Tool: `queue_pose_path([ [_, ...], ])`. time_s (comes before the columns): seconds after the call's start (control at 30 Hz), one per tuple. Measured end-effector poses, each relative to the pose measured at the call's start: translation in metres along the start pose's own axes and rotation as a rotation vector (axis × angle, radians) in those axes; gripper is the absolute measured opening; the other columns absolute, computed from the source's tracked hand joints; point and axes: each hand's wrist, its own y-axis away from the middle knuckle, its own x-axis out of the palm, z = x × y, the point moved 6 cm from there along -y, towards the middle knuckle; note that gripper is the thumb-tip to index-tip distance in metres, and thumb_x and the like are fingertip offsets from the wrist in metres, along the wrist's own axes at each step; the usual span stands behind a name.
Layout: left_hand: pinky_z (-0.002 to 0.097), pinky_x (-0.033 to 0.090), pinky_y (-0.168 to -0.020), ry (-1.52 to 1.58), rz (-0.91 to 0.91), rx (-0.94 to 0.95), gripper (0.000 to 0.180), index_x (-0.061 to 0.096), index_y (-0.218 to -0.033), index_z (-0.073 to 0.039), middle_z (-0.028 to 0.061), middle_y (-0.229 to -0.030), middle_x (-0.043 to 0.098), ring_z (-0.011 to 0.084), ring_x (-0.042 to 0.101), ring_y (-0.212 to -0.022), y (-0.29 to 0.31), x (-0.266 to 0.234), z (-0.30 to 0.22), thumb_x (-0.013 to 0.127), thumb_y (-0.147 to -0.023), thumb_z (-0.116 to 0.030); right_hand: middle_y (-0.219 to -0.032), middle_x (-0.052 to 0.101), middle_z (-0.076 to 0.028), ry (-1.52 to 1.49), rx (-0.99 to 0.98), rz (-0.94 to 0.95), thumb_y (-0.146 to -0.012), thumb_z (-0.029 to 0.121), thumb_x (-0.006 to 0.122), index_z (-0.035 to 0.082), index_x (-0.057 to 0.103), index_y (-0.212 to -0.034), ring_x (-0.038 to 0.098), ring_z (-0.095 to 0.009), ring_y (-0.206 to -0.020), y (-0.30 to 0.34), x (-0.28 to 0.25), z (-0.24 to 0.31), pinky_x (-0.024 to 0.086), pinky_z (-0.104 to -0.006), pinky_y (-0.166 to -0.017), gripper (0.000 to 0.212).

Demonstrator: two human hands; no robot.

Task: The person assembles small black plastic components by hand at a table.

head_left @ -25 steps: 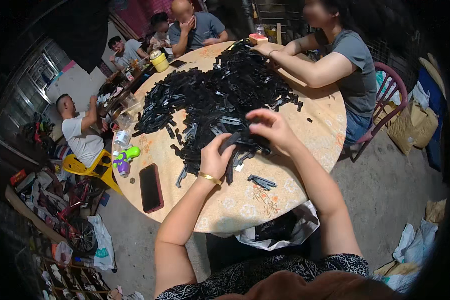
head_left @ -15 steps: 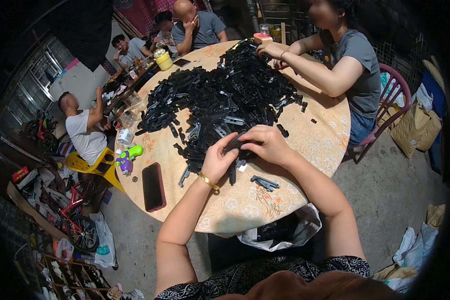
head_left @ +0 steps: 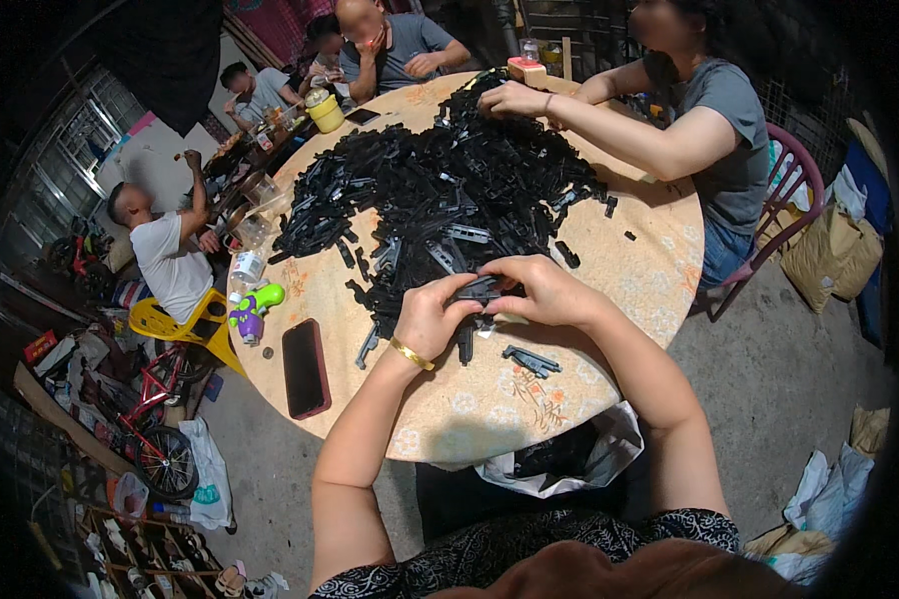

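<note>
Between my two hands, over the near edge of a big heap of black plastic parts [head_left: 420, 200], a long dark grey plastic part [head_left: 480, 289] is held about level. The fingers and thumb of my left hand [head_left: 432, 317], with a gold bracelet at the wrist, close on its left end. My right hand [head_left: 547, 290] pinches the other end. Fingertips hide both ends, so its exact kind is unclear. A few loose grey parts [head_left: 531, 360] lie on the tabletop, nearer to me than my right hand. A narrow dark part [head_left: 465, 345] lies just below my hands.
The round table [head_left: 629, 290] also carries a phone [head_left: 305, 367], a green-and-purple toy [head_left: 256, 312] and a yellow cup [head_left: 324, 111]. A co-worker's hand [head_left: 514, 100] reaches into the heap's far right. An open white bag [head_left: 609, 464] with dark contents hangs below the near edge.
My fingers have shifted on the part, and more of it shows between them now. The co-worker's hand on the right moved left over the heap. A seated person at left raised a hand.
</note>
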Motion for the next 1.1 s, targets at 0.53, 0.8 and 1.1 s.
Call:
queue_pose_path([
  [0.53, 0.0258, 0.051, -0.067, 0.104, -0.098, 0.151, 0.029, 0.064, -0.097, 0.001, 0.0118, -0.086, 0.067, 0.0158, 0.065, -0.076, 0.001, -0.003, -0.017, 0.070, -0.070, -0.003, -0.076, 0.061, -0.019, 0.090, -0.075, -0.043, -0.072, 0.017, 0.069, -0.004, 0.061, -0.093, 0.061, -0.032, -0.067, 0.004, -0.010, 0.014, 0.047, -0.0359, -0.058, 0.031],
  [0.8, 0.0279, 0.051, -0.067, 0.143, -0.070, 0.167, 0.029, 0.065, -0.097, 0.000, 0.0142, -0.086, 0.066, 0.0202, 0.065, -0.078, -0.002, -0.002, -0.017, 0.071, -0.071, -0.008, -0.072, 0.060, -0.019, 0.149, -0.200, -0.139, -0.073, 0.016, 0.067, -0.001, 0.063, -0.087, 0.060, -0.034, -0.064, 0.005, -0.011, 0.015, 0.047, -0.0369, -0.057, 0.022],
  [1.1, 0.0300, 0.050, -0.068, 0.093, 0.034, 0.147, 0.029, 0.066, -0.097, -0.003, 0.0125, -0.082, 0.066, 0.0215, 0.063, -0.075, 0.004, 0.016, -0.013, 0.071, -0.070, -0.012, -0.088, 0.066, -0.011, -0.197, 0.213, -0.221, -0.077, 0.024, 0.067, -0.001, 0.064, -0.092, 0.062, -0.018, -0.077, 0.006, -0.045, -0.027, 0.049, -0.0295, -0.071, 0.029],
])
